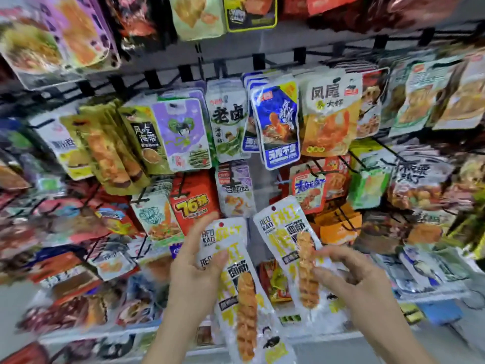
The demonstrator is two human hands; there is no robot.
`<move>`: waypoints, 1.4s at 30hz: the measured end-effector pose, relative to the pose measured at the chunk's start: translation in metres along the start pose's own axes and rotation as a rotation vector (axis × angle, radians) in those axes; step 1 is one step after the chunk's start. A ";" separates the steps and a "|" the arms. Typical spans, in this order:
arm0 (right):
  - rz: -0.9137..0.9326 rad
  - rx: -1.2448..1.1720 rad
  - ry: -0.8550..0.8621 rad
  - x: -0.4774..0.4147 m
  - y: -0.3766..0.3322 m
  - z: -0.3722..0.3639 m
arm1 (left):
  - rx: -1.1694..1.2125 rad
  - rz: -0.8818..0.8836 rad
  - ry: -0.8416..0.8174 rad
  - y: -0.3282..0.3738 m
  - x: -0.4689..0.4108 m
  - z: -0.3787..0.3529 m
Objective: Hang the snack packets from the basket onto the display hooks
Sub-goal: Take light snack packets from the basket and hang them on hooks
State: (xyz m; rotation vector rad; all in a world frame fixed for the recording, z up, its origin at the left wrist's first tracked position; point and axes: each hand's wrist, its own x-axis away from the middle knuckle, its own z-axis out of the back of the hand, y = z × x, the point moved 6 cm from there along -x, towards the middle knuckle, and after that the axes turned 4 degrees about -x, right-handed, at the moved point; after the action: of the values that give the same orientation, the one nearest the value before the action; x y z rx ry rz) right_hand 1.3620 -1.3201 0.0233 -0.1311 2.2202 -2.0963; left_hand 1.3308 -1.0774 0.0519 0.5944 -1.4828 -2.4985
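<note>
1. The display rack [262, 59] fills the view: black wire hooks in rows, nearly all loaded with hanging snack packets. A white shelf [367, 298] with more stock runs along the bottom. No basket is in view.
2. Straight above the hands hang a blue squid-picture packet [279, 127] and an orange prawn packet [329, 119]; lower left is a red packet [191, 203] marked "76".
3. The left-hand packet [236, 279], white and yellow with a skewer window, is pinched by the left hand [194, 269], thumb on its face and fingers behind. Its long axis runs nearly upright, its red-dotted hang-hole end on top.
4. The right-hand packet [291, 248], the same kind, is gripped at mid-length by the right hand [351, 274], fingers closed around its edge. It tilts top-leftward, and its top sits higher and nearer the rack than the other.
5. The pale gap [258, 179] between the rows lies just above both packet tops; I cannot tell whether a bare hook sits there, as the picture is blurred.
6. My judgement: the right hand is closer to hanging; its packet's hole end must meet a hook tip, and neighbouring packets crowding the gap could snag it.
</note>
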 end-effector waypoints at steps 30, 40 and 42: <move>-0.342 -0.163 -0.030 -0.086 0.034 -0.031 | -0.188 -0.094 -0.348 -0.017 -0.046 -0.081; -0.229 -0.217 0.000 -0.137 0.043 -0.018 | -0.117 0.002 -0.255 -0.029 -0.064 -0.088; -0.247 -0.226 0.006 -0.145 0.051 -0.021 | -0.136 0.004 -0.237 -0.029 -0.068 -0.091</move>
State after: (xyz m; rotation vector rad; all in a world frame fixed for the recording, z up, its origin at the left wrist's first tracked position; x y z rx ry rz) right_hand 1.5029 -1.2790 -0.0254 -0.4352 2.5557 -1.9442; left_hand 1.4324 -1.1124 0.0048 0.2801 -1.3685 -2.7168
